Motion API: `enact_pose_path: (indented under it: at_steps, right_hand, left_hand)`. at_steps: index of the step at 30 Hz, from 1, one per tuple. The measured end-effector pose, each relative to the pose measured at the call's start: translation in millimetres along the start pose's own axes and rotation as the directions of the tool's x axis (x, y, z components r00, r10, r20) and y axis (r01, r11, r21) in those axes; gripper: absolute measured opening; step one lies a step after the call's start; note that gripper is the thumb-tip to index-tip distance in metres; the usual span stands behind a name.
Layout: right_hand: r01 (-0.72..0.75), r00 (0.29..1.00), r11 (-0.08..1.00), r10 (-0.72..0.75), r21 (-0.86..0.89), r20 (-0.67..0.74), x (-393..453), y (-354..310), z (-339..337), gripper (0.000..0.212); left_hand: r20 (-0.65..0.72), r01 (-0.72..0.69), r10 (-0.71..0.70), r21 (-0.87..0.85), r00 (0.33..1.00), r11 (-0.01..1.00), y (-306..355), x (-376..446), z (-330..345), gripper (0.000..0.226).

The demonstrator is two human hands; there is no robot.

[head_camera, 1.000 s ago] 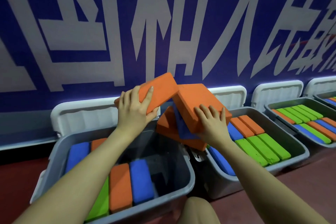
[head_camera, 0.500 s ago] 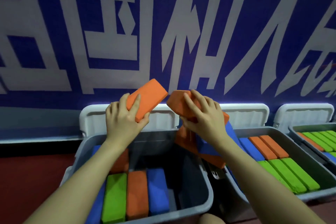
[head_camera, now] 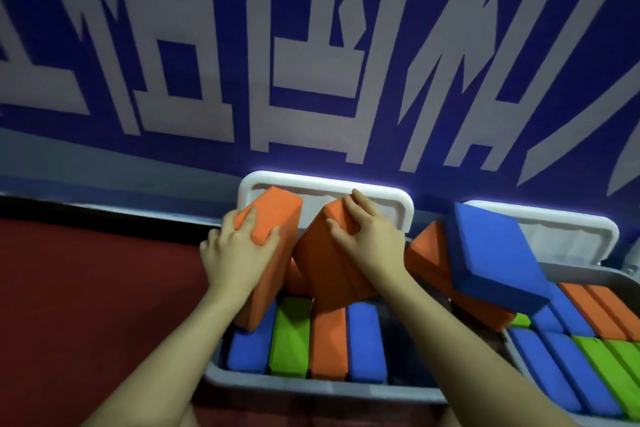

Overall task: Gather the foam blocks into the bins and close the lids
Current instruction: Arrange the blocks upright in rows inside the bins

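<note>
Both hands, left hand (head_camera: 239, 253) and right hand (head_camera: 367, 243), each grip an orange block (head_camera: 273, 218) tilted toward 1 o'clock above the grey bin (head_camera: 311, 390) at 6 o'clock.

We list: orange blocks (head_camera: 273, 253), matt foam with a faintly grainy skin; blue block (head_camera: 491, 253), the same matt foam; bin (head_camera: 311, 388), smooth grey plastic, dull sheen; lid (head_camera: 325, 184), white plastic, glossy at its rim; floor (head_camera: 104, 288), matt red.
</note>
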State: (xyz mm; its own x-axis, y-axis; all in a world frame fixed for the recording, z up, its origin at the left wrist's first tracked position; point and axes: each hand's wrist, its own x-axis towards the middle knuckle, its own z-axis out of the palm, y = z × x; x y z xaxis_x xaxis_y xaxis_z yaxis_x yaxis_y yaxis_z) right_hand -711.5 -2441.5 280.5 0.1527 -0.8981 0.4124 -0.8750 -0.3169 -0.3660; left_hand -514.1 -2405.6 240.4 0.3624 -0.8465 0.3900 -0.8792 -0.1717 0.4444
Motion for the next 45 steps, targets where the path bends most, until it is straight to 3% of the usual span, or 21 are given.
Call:
enact_pose_path:
  at_steps: [5,10,13,16,18,21,25,28,32,38,42,45]
  right_hand:
    - [-0.073,0.992,0.997,0.073,-0.004,0.098,-6,-4,19,0.061]
    - [0.052,0.974,0.999,-0.05,-0.005,0.219,-6,-2,19,0.071]
    - [0.192,0.927,0.98,-0.201,0.059,0.317,-9,9,17,0.088]
    - [0.227,0.898,0.957,-0.278,0.182,0.34,-8,19,9,0.089]
    - [0.246,0.87,0.951,-0.301,0.185,0.391,-7,24,7,0.09]
    - [0.255,0.849,0.95,-0.309,0.181,0.428,-11,28,10,0.093]
    - [0.155,0.923,0.946,-0.241,0.285,0.3,-19,31,16,0.077]
    - [0.117,0.972,0.95,-0.169,0.289,0.164,-18,41,10,0.072]
    - [0.046,0.994,0.981,-0.063,0.186,0.084,-11,66,-1,0.07]
    - [-0.006,1.0,0.986,0.009,0.166,-0.018,-1,104,16,0.071]
    - [-0.077,0.997,0.979,0.079,0.187,-0.005,-7,120,36,0.071]
    - [-0.098,0.995,0.974,0.094,0.205,0.029,-17,125,57,0.072]
  left_hand:
    - [0.05,-0.047,0.042,0.102,0.998,0.994,-4,-10,6,0.066]
    - [0.005,-0.217,0.221,0.233,0.975,0.948,-7,-10,5,0.061]
    - [0.105,-0.294,0.274,0.296,0.956,0.909,-6,-1,0,0.063]
    - [0.291,-0.373,0.269,0.412,0.918,0.831,3,7,-13,0.071]
    - [0.409,-0.349,0.183,0.379,0.894,0.857,5,10,-13,0.073]
    - [0.41,-0.354,0.185,0.387,0.893,0.851,7,6,-9,0.073]
    - [0.345,-0.368,0.24,0.378,0.907,0.85,8,2,-1,0.081]
    - [0.224,-0.361,0.304,0.294,0.926,0.885,25,6,5,0.064]
    - [0.239,-0.313,0.258,0.232,0.936,0.921,71,13,22,0.063]
    - [0.11,-0.293,0.281,0.114,0.953,0.949,106,14,83,0.061]
    - [0.159,-0.273,0.265,0.031,0.951,0.961,101,4,116,0.063]
    - [0.261,-0.184,0.163,0.061,0.952,0.981,83,-5,134,0.064]
